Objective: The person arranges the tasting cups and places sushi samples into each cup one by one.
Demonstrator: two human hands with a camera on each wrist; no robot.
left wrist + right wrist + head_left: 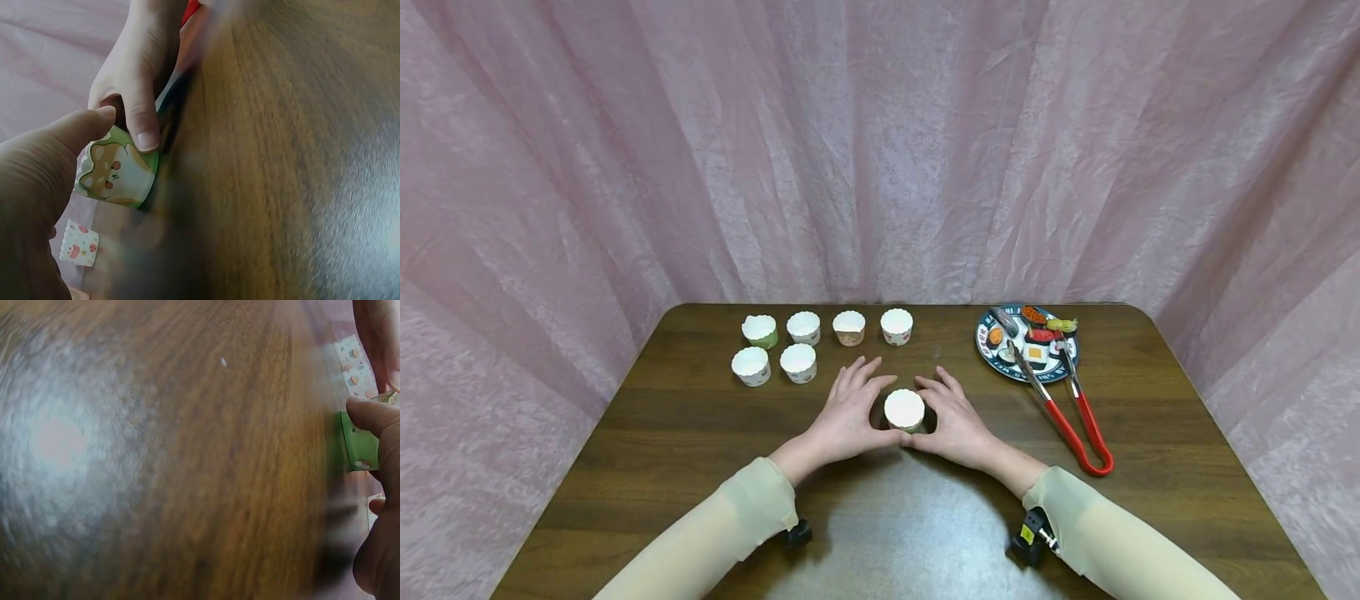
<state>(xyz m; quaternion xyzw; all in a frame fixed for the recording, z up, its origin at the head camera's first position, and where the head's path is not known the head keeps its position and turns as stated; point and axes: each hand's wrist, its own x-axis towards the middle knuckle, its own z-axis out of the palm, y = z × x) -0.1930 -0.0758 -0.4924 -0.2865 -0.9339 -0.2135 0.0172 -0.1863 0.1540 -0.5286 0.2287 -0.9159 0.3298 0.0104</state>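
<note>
A green paper baking cup point(905, 411) with a white inside stands upright on the table between both hands; a cartoon animal shows on its side in the left wrist view. My right hand point(957, 423) grips it, thumb on the front of the green wall point(362, 444) and fingers at its right rim. My left hand point(852, 415) curves around the left side with a gap between palm and cup. Its thumb point(87, 128) reaches to the cup's rim, while its other fingers extend forward, apart from the cup.
Several paper cups stand in two rows at the back left, among them a patterned white one point(897, 326) and a green one point(760, 331). At the back right, a blue-rimmed plate point(983, 340) bears toy sushi. Red-handled tongs point(1093, 433) lean across its front edge. A pink curtain point(880, 150) hangs behind.
</note>
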